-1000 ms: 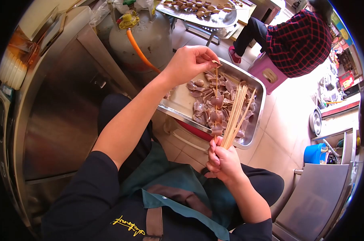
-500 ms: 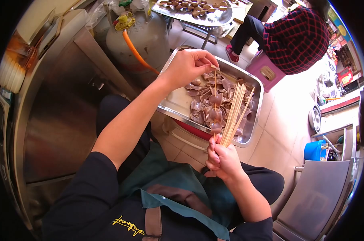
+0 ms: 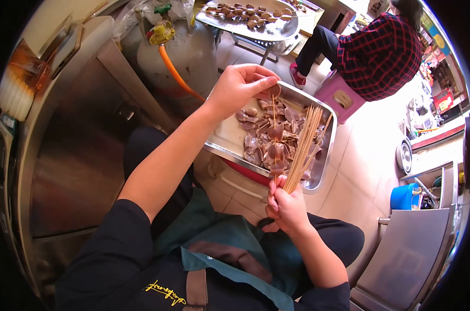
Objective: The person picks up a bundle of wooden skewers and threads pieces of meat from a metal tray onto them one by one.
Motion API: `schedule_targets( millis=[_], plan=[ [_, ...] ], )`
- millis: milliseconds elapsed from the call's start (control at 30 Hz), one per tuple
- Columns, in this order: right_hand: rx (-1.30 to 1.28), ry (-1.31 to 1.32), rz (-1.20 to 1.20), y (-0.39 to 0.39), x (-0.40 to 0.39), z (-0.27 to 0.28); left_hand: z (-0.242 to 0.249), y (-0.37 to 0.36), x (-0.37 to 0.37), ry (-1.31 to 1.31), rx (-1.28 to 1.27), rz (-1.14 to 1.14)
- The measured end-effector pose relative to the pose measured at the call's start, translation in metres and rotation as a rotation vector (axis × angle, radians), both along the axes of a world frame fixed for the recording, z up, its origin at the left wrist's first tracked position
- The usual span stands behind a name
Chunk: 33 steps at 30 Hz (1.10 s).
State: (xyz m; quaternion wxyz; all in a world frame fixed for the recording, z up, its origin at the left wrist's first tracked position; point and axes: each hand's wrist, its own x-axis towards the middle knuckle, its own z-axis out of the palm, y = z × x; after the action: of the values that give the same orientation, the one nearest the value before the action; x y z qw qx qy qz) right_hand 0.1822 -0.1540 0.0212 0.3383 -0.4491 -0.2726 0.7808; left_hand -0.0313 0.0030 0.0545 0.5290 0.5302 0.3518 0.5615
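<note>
My right hand (image 3: 288, 208) is closed around a bundle of bamboo skewers (image 3: 303, 145) and the lower end of one loaded skewer (image 3: 275, 116). Several brownish-purple meat pieces (image 3: 276, 152), which look like gizzards, are threaded along that skewer. At its upper tip, my left hand (image 3: 245, 88) pinches another meat piece (image 3: 274, 92) between thumb and fingers. Beneath both hands lies a steel tray (image 3: 230, 136) with a heap of loose meat slices (image 3: 253, 142).
A gas cylinder (image 3: 178, 57) with an orange hose (image 3: 174, 70) stands at upper left. Finished skewers (image 3: 250, 13) rest on an oval metal platter (image 3: 214, 19). A person in a checked shirt (image 3: 382, 57) sits on a pink stool (image 3: 338, 98). A blue bucket (image 3: 405, 196) is at right.
My left hand has turned slightly, and the meat piece in its pinch now shows its broad side at the skewer's tip. The right hand keeps its hold; the view has shifted a little.
</note>
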Motion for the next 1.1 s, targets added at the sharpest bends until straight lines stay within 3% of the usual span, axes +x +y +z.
schedule_targets(
  millis=[400, 1100],
  plan=[
    [0.105, -0.055, -0.005, 0.000, -0.001, -0.011, -0.001, 0.004, -0.013, -0.186, -0.268, -0.122],
    [0.029, -0.003, -0.006, 0.002, 0.002, -0.008, -0.005, 0.000, 0.005, -0.149, -0.172, -0.109]
  ],
)
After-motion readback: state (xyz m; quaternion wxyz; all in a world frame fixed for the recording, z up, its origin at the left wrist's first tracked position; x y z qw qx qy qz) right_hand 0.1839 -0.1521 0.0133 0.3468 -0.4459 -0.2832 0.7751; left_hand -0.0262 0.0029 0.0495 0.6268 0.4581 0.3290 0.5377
